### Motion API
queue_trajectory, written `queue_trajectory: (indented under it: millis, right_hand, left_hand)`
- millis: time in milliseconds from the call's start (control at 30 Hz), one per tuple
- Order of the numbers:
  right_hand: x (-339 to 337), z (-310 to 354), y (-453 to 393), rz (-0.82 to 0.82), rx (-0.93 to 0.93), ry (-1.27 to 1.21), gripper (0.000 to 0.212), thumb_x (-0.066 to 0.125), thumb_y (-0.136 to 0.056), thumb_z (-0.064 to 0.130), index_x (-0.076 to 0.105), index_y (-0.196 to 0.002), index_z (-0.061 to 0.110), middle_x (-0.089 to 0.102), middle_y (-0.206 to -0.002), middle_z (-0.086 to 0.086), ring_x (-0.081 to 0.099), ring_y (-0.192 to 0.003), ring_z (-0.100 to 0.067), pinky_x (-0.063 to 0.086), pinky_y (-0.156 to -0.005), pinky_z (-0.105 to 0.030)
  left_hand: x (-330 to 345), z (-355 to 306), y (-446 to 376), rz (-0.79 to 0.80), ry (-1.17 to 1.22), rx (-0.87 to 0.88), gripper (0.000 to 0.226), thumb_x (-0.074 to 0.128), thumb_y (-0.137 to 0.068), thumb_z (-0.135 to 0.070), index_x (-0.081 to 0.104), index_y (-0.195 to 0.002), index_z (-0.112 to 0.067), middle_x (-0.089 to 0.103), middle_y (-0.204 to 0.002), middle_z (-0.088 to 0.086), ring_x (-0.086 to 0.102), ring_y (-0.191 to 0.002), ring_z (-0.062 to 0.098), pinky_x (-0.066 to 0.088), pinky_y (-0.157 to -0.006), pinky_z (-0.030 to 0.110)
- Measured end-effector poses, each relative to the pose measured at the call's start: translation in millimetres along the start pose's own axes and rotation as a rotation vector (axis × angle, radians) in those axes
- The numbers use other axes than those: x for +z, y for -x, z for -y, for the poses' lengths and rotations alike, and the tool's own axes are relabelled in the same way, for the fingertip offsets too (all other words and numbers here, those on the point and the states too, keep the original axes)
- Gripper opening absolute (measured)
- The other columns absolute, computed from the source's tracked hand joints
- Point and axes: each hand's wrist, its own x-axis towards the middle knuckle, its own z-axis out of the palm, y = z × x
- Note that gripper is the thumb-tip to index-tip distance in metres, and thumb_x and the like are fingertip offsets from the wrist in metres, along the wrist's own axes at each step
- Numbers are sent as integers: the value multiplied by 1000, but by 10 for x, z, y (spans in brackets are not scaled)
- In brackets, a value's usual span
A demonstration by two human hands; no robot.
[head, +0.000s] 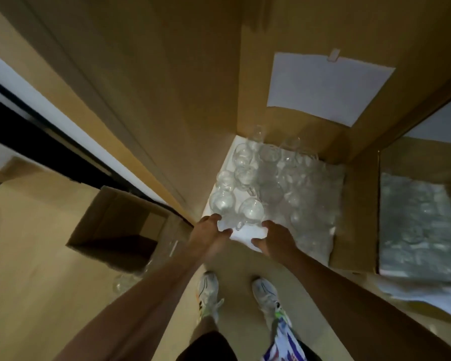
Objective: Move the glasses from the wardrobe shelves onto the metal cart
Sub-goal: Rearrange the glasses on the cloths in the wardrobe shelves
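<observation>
Clear round-bowled glasses [248, 175] are standing crowded together on the white-lined wooden wardrobe shelf [250, 234]. The left hand [208, 230] and right hand [274, 239] are reaching side by side to the shelf's near edge, just below the nearest glasses, fingers loosely spread and gripping nothing. A white paper sheet [328, 87] is hanging above the shelf.

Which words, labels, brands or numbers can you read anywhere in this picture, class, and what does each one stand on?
None can be read.
White sheet taped inside the wardrobe: it looks blank, with no print showing.
Patterned cloth at the person's right leg: blue and red marks, too blurred to read.
Shoes: coloured accents, but no readable brand.
Glasses on the shelf: clear, with no markings visible.
</observation>
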Motion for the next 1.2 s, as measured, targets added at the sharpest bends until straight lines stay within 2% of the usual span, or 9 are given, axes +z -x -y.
queue_trajectory:
  millis: [167,300,467,567,633,767,900,1033,1200]
  right_hand:
    - [335,-8,-58,7,138,-156,66,66,-92,40,42,-150,17,54,-145,-7,54,-130,-25,43,-99,-30]
    - [611,-50,-321,-19,231,-368,64,71,-91,33,46,-147,15,61,-133,-9,57,-97,-15,41,-77,-21]
    - [968,-111,-746,-38,303,-503,64,73,-89,37,50,-145,15,63,-131,-10,61,-101,-18,48,-84,-26]
    - [1162,-180,-1030,-16,322,-542,64,71,-90,41,49,-145,16,64,-133,-8,55,-94,-14,42,-82,-25]
    - [1273,-216,-1228,-7,360,-576,64,72,-89,44,51,-143,17,68,-123,-7,60,-91,-15,45,-79,-25]
    - [1471,-213,-1527,-43,430,-881,51,79,-87,29,58,-131,18,63,-79,3,57,-64,-9,45,-53,-14]
    - [1583,-170,-1730,-38,417,-1135,36,78,-87,24,65,-121,19,63,-88,-3,58,-76,-16,49,-73,-27]
    - [1599,-182,-1814,7,411,-1271,18,75,-91,28,68,-107,23,69,-98,3,64,-92,-17,53,-96,-41]
    - [1581,-215,-1781,-19,410,-1282,7,72,-93,29,65,-90,28,69,-95,5,64,-94,-17,53,-97,-43]
  left_hand:
    - [47,210,-228,-6,85,-83,47,64,-97,-31,54,-140,-13,60,-134,10,59,-120,28,46,-92,29]
    - [181,422,-508,-19,197,-161,45,66,-94,-30,56,-136,-17,66,-124,10,65,-111,29,52,-94,35]
    - [499,688,-930,15,217,-217,53,69,-89,-36,54,-139,-24,56,-137,6,61,-114,25,52,-99,42]
    - [672,788,-1164,8,235,-255,60,70,-90,-33,50,-145,-19,53,-142,6,57,-124,26,49,-104,46]
    - [760,847,-1307,4,255,-274,62,70,-90,-33,48,-146,-18,55,-140,6,57,-123,27,50,-103,48]
    - [914,952,-1594,43,357,-348,57,76,-85,-34,55,-136,-20,62,-120,3,65,-112,29,52,-100,49]
    - [1031,1047,-1822,19,518,-444,54,77,-64,-44,57,-112,-29,68,-114,6,66,-107,26,53,-100,53]
    - [1099,1098,-1987,73,583,-462,31,76,-89,-26,58,-114,-24,66,-107,5,62,-93,20,55,-97,50]
    - [1177,1063,-2037,102,678,-486,25,64,-97,-30,60,-119,-20,61,-109,0,61,-101,18,58,-88,41]
